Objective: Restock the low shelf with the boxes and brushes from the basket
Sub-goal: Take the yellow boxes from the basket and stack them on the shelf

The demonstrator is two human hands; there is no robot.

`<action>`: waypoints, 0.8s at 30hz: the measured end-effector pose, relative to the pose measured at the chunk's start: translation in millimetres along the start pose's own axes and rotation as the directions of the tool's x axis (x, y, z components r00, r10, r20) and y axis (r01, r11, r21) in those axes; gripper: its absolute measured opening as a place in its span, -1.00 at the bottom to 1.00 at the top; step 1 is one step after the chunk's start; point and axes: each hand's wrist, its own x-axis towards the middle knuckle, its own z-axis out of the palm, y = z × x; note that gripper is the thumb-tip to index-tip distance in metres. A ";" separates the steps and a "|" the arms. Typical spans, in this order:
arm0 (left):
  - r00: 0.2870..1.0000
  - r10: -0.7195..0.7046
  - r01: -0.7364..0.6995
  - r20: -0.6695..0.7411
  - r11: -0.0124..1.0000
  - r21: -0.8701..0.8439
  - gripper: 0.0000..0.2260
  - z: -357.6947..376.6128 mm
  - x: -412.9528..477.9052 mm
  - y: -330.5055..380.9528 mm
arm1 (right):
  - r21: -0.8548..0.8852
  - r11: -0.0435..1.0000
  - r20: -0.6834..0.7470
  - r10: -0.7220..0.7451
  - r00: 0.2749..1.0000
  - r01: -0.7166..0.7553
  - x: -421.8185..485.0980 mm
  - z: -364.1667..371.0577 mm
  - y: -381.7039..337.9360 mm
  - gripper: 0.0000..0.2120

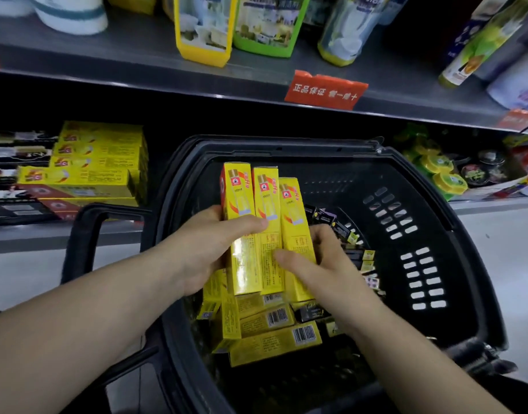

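Above the basket (286,148), the left hand (207,249) and right hand (315,265) both grasp three yellow boxes (264,222), light stiff cartons I'd guess, best clamped across their middles.

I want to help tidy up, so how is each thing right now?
basket: part filled.
held boxes: three, upright, side by side, over the basket.
left hand: grips the held boxes, thumb on front.
right hand: grips the held boxes too.
loose yellow boxes: lying flat in the basket.
black packs: heaped in the basket.
shelf boxes: stacked flat on the low shelf.
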 end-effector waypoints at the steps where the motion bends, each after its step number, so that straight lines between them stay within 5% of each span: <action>1: 1.000 0.019 -0.019 -0.001 1.000 0.005 -0.69 -2.6 -2.9 3.9 | 0.030 0.999 0.002 -0.030 1.000 0.030 -0.8 5.9 -5.5 -0.50; 8: 0.982 0.178 -0.182 -0.056 0.981 -0.066 -0.49 -43.1 -35.4 29.6 | 0.105 0.984 0.188 -0.163 0.969 0.145 9.7 38.7 -52.9 -0.46; 12: 0.980 0.151 -0.168 -0.130 0.977 -0.128 -0.43 -79.4 -52.3 34.6 | 0.074 0.989 0.277 -0.144 0.950 0.129 17.4 71.0 -75.4 -0.41; 15: 0.979 0.121 -0.150 -0.167 0.973 -0.177 -0.55 -106.9 -62.8 37.2 | 0.073 0.996 0.359 -0.081 0.930 0.059 24.2 94.6 -90.9 -0.43; 18: 0.957 0.085 -0.160 -0.277 0.952 -0.261 -0.74 -137.5 -67.1 37.1 | 0.066 0.998 0.408 -0.022 0.913 -0.006 45.7 115.7 -113.7 -0.74; 20: 0.925 0.069 -0.187 -0.373 0.939 -0.290 -0.81 -159.7 -65.7 34.5 | -0.007 1.000 0.387 0.006 0.922 -0.003 65.8 131.4 -130.1 -0.92; 22: 0.891 0.060 -0.218 -0.450 0.926 -0.309 -0.78 -180.0 -61.1 30.8 | -0.166 0.978 0.330 -0.063 0.942 0.124 89.1 147.8 -143.9 -0.82; 24: 0.846 0.039 -0.256 -0.531 0.904 -0.342 -0.74 -197.3 -55.5 26.4 | -0.468 0.813 0.304 -0.220 0.927 0.347 115.4 163.4 -151.1 -0.83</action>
